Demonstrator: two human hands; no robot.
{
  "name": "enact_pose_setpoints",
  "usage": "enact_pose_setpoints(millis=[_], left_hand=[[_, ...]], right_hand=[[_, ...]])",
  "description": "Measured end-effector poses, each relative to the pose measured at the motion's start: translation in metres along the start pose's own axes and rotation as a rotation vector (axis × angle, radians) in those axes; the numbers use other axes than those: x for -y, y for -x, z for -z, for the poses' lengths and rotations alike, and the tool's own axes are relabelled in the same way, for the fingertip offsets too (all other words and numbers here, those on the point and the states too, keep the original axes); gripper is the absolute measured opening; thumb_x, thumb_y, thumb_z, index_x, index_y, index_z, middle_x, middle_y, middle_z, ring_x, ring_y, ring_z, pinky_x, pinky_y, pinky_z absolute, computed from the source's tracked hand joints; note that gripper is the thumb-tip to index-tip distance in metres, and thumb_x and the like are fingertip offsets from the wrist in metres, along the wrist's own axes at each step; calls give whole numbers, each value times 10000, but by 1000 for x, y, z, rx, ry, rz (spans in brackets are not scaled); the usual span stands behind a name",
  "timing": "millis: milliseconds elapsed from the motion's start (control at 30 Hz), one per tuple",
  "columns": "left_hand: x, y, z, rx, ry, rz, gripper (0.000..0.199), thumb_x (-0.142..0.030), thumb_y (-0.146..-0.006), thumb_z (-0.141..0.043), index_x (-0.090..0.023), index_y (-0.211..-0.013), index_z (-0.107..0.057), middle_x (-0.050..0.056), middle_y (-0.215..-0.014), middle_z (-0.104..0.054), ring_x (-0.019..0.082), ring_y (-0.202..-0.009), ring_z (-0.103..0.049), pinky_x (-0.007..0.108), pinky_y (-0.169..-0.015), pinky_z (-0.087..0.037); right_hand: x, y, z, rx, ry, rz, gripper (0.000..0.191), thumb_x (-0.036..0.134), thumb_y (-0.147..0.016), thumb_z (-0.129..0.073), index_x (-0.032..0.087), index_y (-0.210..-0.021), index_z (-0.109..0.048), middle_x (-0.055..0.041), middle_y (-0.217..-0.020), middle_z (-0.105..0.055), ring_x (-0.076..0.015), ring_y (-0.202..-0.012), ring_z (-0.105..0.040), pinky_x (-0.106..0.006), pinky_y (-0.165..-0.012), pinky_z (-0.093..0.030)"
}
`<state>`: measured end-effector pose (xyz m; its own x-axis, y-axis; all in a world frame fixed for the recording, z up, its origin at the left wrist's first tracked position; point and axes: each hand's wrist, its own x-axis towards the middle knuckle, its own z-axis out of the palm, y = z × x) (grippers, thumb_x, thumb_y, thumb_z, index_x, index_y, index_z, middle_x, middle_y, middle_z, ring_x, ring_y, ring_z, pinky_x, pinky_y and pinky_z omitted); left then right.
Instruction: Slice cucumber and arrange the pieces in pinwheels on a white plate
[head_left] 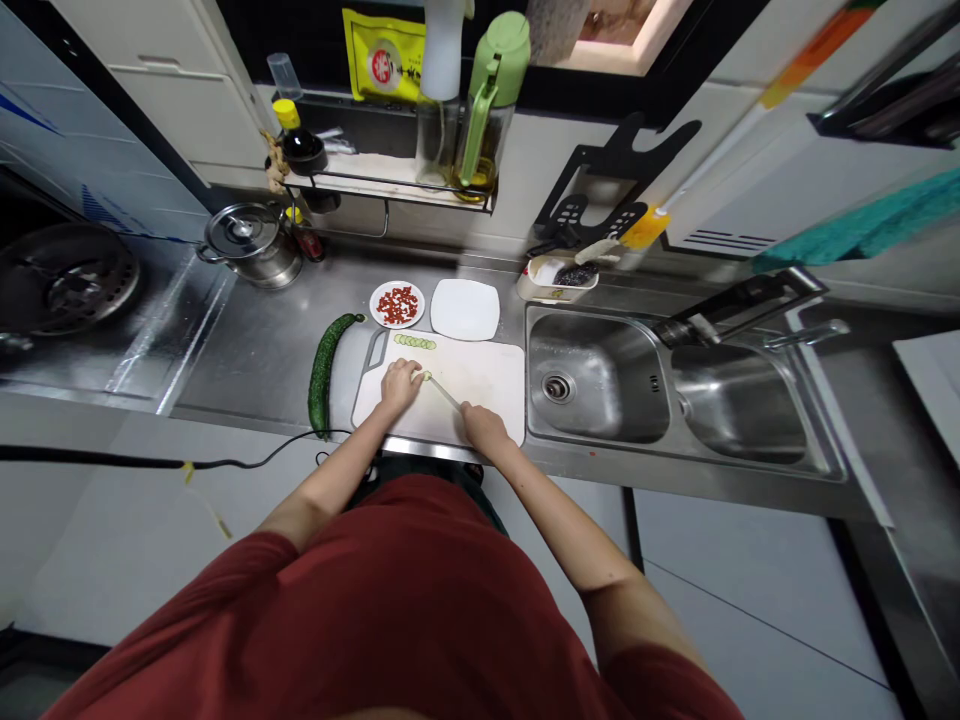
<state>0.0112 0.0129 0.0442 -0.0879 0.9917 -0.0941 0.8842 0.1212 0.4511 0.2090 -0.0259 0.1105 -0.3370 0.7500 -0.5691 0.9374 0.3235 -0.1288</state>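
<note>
My right hand (484, 432) is wrapped round the handle of a knife (445, 394), whose blade slants up and left over a white cutting board (480, 372). At the blade's tip lies a small pale green cucumber piece (427, 376). My left hand (400, 388) has its fingers curled against that piece, partly covering it. A row of thin cucumber slices (415, 342) lies near the board's upper left edge. To the left of the board rests a long, dark green whole cucumber (322, 376).
Behind the board stand a plate of chopped red bits (397, 304) and a white square plate (465, 309). A double sink (600, 420) adjoins on the right. A lidded steel pot (251, 245) and a wok (64, 275) are at left. Bottles stand on a wall shelf (390, 178).
</note>
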Motion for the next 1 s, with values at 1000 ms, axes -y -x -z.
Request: enact_pose_setpoints(millis=[1000], left_hand=[[19, -33, 25, -84, 182, 277, 175, -297, -816, -527, -253, -947, -635, 19, -857, -675, 176, -825, -609, 263, -751, -427]], right_hand=[[-39, 15, -25, -79, -132, -244, 296, 312, -968, -313, 159, -1135, -505, -125, -996, -651, -213, -930, -621, -271, -725, -399]])
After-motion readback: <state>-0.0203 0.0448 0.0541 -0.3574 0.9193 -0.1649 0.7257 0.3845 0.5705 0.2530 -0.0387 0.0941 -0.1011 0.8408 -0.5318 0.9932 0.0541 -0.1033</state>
